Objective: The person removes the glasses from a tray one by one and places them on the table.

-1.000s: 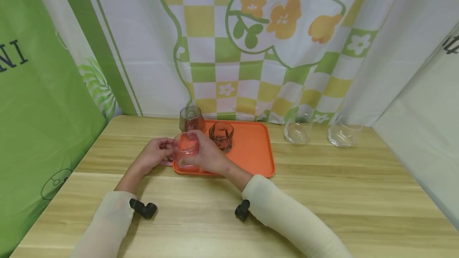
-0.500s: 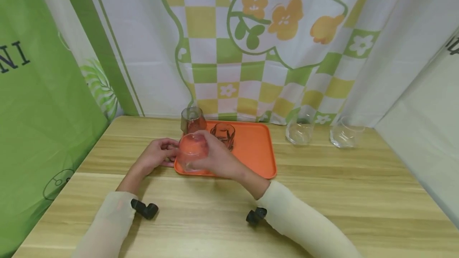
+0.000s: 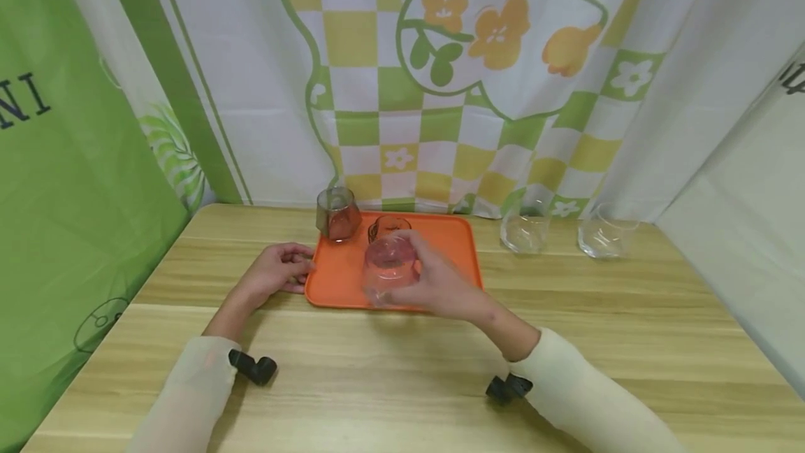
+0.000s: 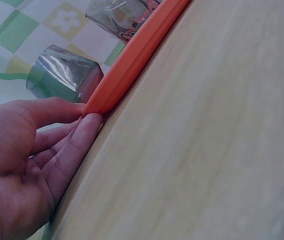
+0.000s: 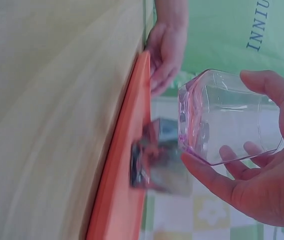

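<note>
My right hand grips a clear, pink-tinted drinking glass and holds it over the orange tray. In the right wrist view, thumb and fingers wrap the sides of that glass, with a gap between it and the tray. At the tray's left edge, my left hand pinches the rim, as the left wrist view shows with thumb and fingers at the tray corner. Two smoky grey glasses stand on the tray: one at its back left corner, the other partly hidden behind the held glass.
Two clear glasses stand on the wooden table to the right of the tray, a nearer-in one and one farther right. A patterned curtain hangs behind the table, and a green cloth hangs at the left.
My right hand has carried the pink-tinted glass rightward from the tray's left side to over its middle, uncovering the left part. The left hand has stayed at the tray's edge.
</note>
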A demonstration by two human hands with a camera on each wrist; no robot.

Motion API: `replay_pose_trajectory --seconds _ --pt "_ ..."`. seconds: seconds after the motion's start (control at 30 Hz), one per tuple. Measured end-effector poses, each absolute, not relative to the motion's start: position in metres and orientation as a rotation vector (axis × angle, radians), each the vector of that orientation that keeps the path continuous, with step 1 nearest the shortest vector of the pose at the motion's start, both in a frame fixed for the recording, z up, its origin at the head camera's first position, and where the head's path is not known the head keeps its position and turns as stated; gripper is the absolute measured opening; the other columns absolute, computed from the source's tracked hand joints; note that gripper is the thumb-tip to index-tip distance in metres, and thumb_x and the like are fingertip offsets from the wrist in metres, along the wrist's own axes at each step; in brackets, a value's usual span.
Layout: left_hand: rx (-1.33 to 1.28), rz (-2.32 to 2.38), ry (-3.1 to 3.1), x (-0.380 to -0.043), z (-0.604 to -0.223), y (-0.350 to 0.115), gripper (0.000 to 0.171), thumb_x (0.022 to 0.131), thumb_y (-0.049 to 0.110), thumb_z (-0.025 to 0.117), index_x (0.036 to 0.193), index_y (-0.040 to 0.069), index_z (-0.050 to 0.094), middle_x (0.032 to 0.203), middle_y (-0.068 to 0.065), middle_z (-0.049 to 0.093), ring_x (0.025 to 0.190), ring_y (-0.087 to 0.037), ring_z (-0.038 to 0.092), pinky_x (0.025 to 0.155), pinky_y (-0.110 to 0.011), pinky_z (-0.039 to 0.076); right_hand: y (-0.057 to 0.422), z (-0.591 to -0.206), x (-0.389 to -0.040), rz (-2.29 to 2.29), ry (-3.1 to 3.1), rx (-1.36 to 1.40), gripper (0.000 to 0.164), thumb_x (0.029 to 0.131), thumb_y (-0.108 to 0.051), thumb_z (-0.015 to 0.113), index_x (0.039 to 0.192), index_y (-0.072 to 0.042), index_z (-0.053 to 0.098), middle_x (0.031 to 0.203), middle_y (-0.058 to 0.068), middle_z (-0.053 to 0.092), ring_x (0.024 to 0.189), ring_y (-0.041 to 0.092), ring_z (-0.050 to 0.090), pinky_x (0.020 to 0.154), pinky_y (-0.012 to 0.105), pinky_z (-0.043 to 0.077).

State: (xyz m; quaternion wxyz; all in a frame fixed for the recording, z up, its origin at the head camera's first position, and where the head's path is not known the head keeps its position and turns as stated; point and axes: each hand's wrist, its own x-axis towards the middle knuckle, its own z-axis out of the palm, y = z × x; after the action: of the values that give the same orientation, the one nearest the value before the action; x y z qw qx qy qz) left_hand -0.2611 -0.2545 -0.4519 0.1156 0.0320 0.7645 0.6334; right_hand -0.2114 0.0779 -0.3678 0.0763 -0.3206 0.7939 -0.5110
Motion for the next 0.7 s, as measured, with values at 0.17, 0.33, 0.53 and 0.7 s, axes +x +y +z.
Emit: replay_pose_trajectory --seconds 0.17,0.33,0.53,0.7 --pt "0.082 1.849 2.239 -0.262 -0.452 -0.253 0.040 0.098 0.000 0.066 0.133 -0.015 0.053 0.092 -0.010 0.060 0.075 -0.017 0.062 0.065 -0.032 0.064 0.113 -0.368 -0.210 -1.480 2.469 -0.915 0.076 0.080 -0.022 0.090 0.142 -0.013 0.046 0.138 0.007 0.057 0.126 0.036 0.053 0.094 0.046 0.053" --pt "0.079 1.845 2.245 -0.262 -0.454 -0.256 0.038 0.099 0.001 0.065 0.133 -0.014 0.053 0.091 -0.011 0.060 0.074 -0.017 0.062 0.065 -0.033 0.064 0.148 -0.372 -0.210 -1.504 2.517 -0.834 0.075 0.080 -0.013 0.089 0.142 -0.011 0.046 0.141 0.014 0.052 0.128 0.039 0.052 0.097 0.050 0.053" --pt "0.100 1.854 2.242 -0.262 -0.455 -0.258 0.040 0.099 0.002 0.065 0.133 -0.014 0.052 0.091 -0.010 0.060 0.074 -0.016 0.061 0.064 -0.032 0.064 0.186 -0.377 -0.211 -1.531 2.551 -0.702 0.076 0.080 -0.008 0.088 0.143 -0.008 0.044 0.144 0.017 0.049 0.131 0.041 0.048 0.098 0.049 0.053" --pt "0.112 1.852 2.241 -0.261 -0.455 -0.258 0.040 0.099 0.002 0.065 0.133 -0.014 0.053 0.091 -0.010 0.061 0.074 -0.016 0.061 0.064 -0.032 0.064 0.220 -0.374 -0.213 -1.510 2.652 -0.601 0.071 0.084 -0.008 0.084 0.141 -0.003 0.042 0.142 0.018 0.049 0.130 0.041 0.048 0.096 0.037 0.052"
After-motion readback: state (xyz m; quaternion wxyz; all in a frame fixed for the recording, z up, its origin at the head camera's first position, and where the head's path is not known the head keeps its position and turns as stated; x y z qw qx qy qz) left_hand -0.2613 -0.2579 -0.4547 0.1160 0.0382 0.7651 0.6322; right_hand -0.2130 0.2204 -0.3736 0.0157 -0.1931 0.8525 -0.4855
